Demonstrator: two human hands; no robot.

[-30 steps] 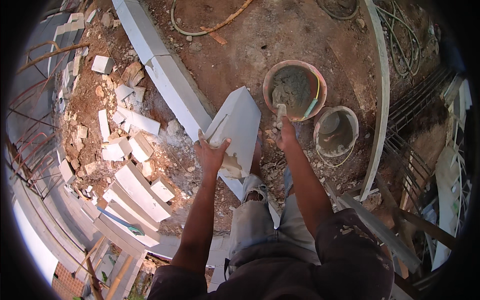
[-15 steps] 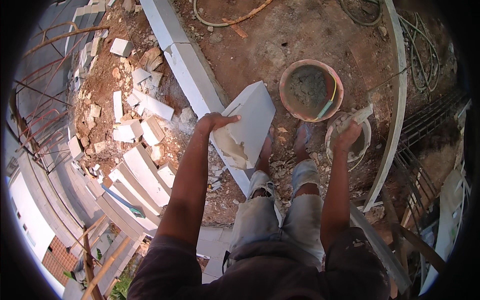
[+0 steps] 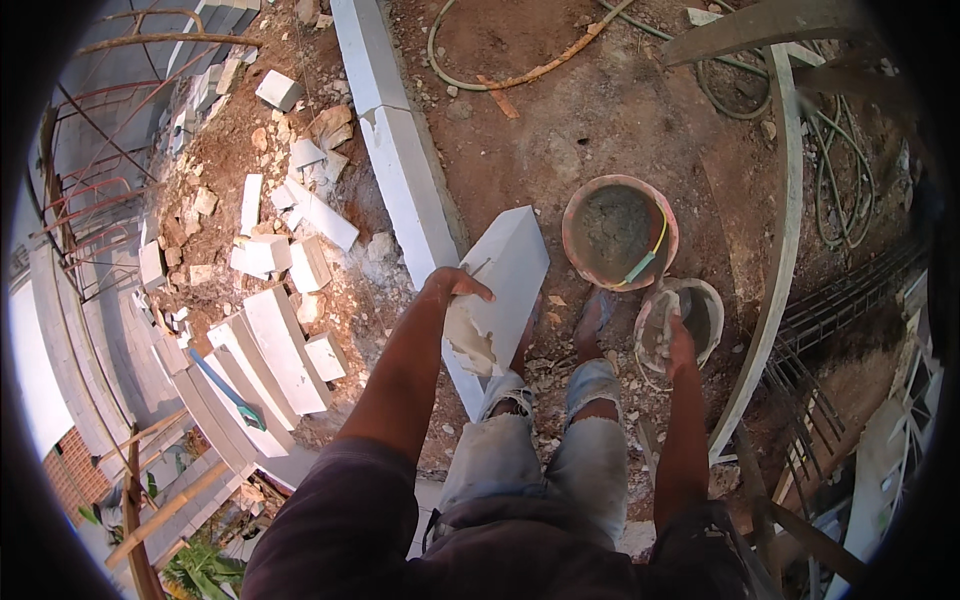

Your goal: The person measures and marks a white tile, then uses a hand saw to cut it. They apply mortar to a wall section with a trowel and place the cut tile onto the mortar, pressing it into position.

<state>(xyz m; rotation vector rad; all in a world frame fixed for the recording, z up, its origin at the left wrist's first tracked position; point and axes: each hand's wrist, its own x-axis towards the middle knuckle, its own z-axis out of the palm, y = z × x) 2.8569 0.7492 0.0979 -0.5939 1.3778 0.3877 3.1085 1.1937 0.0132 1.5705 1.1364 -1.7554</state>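
Note:
My left hand (image 3: pixel 462 284) is closed on the upper edge of a white lightweight concrete block (image 3: pixel 512 262), which is tilted beside the low block wall. Grey mortar (image 3: pixel 470 335) is smeared on the block's near face. At the far right of my feet, my right hand (image 3: pixel 681 345) is closed on a trowel (image 3: pixel 659 318), its mortar-coated blade down inside the smaller bucket (image 3: pixel 712 340). The hand and the bucket's rim hide much of the trowel. Just beyond stands a larger round tub (image 3: pixel 573 222) of wet grey mortar, with a yellow handle and green grip across it.
A row of white blocks (image 3: pixel 400 180) runs away from me on the left. Broken blocks and rubble (image 3: pixel 310 215) lie beyond it, with a blue-handled saw (image 3: pixel 225 390) on stacked blocks. On the right are a curved plank (image 3: pixel 785 200), a hose (image 3: pixel 850 190) and rebar (image 3: pixel 850 290).
My right hand has lowered the trowel from above the smaller bucket into it. My left hand still holds the block. The whole view has shifted slightly, and a wooden beam now shows at upper right.

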